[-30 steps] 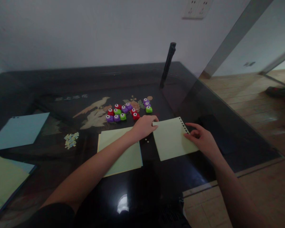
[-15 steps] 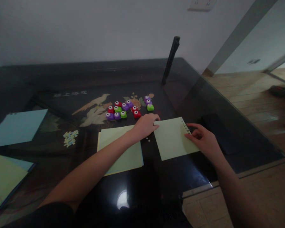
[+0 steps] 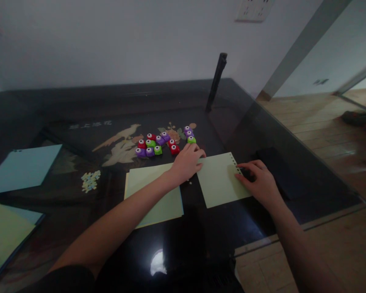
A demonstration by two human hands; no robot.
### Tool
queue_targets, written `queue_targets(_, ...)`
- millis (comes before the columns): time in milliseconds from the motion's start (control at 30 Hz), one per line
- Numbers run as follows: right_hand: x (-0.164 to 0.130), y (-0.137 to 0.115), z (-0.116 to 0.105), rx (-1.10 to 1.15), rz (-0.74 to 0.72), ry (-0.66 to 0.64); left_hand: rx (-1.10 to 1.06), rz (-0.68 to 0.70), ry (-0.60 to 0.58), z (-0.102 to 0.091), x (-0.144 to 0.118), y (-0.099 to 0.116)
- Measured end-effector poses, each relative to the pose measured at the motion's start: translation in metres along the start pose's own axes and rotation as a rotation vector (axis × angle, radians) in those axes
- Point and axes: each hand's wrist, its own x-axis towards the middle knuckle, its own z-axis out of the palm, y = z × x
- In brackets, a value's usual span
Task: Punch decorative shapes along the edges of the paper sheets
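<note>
Punched sheet (image 3: 221, 183) flat on surface (image 3: 79, 110); our left hand (image 3: 187, 162) pins corner, right hand (image 3: 258, 183) presses perforated edge, fingers spread. Risk: sheet slides on glossy glass.

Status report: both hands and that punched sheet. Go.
Left hand flat on punched green sheet, left edge. Right hand on its holed right edge, grip unclear. Small punches just behind, apart from the sheet.

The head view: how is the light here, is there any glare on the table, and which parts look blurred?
Head view: the room is dim, so the dark glass table hides detail. One bright glare spot sits near the bottom edge. The floor and objects at far right are smeared. Both the left hand and right hand on the green sheet look fairly sharp. Straight lines bend toward the edges.
</note>
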Motion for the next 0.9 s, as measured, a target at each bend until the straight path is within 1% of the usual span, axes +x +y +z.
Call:
queue_targets(100, 0.002, 0.001, -0.001, 0.071, 0.011, -0.028, 0.060, 0.018, 0.008, -0.001, -0.001, 0.009)
queue_targets(167, 0.003, 0.002, -0.002, 0.162, 0.041, -0.030, 0.093, 0.033, 0.019, -0.008, -0.002, 0.018)
queue_targets(233, 0.005, 0.002, -0.005, 0.245, 0.095, -0.024, 0.110, 0.058, 0.027, -0.022, -0.007, 0.024)
queue_targets(300, 0.007, 0.000, -0.008, 0.297, 0.141, -0.023, 0.104, 0.086, 0.029, -0.042, -0.017, 0.023)
queue_targets(367, 0.008, -0.004, -0.011, 0.330, 0.158, -0.029, 0.070, 0.080, 0.032, -0.064, -0.034, 0.012)
queue_targets(433, 0.011, -0.011, -0.015, 0.352, 0.148, -0.036, 0.047, 0.004, 0.049, -0.083, -0.057, -0.009)
queue_targets(500, 0.015, -0.023, -0.017, 0.367, 0.119, -0.053, 0.067, -0.084, 0.073, -0.095, -0.084, -0.034)
queue_targets(533, 0.018, -0.031, -0.016, 0.370, 0.094, -0.068, 0.072, -0.138, 0.084, -0.098, -0.097, -0.046)
queue_targets(600, 0.024, -0.051, -0.013, 0.362, 0.015, -0.117, 0.052, -0.212, 0.106, -0.097, -0.123, -0.068)
queue_targets(667, 0.031, -0.075, -0.003, 0.342, -0.102, -0.188, 0.049, -0.245, 0.161, -0.089, -0.145, -0.082)
queue_targets(733, 0.038, -0.099, 0.011, 0.300, -0.229, -0.269, 0.048, -0.255, 0.221, -0.078, -0.161, -0.088)
queue_targets(800, 0.044, -0.120, 0.029, 0.218, -0.351, -0.365, 0.048, -0.264, 0.250, -0.067, -0.171, -0.090)
queue_targets(867, 0.049, -0.135, 0.046, 0.100, -0.449, -0.357, 0.052, -0.271, 0.250, -0.060, -0.175, -0.091)
queue_targets(900, 0.051, -0.140, 0.054, 0.077, -0.466, -0.351, 0.057, -0.273, 0.245, -0.058, -0.175, -0.091)
